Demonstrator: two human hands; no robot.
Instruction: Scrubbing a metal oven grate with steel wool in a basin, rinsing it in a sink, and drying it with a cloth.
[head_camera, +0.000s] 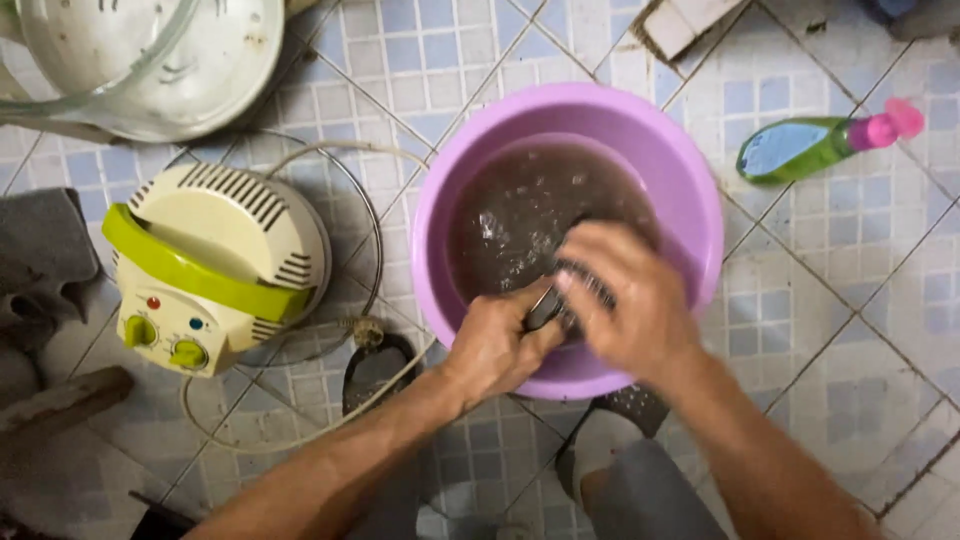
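Your hands work a dark metal rack (560, 300) at the near rim of the purple basin (690, 200), over its murky, bubbly water. Your left hand (497, 345) grips the rack's edge, fingers closed around it. Your right hand (625, 300) presses on top, fingers (590, 245) curled narrow. Left of the basin sits a cream appliance lid (215, 265); right of it, a green bottle (810, 148) lies on the tiled floor (840, 300).
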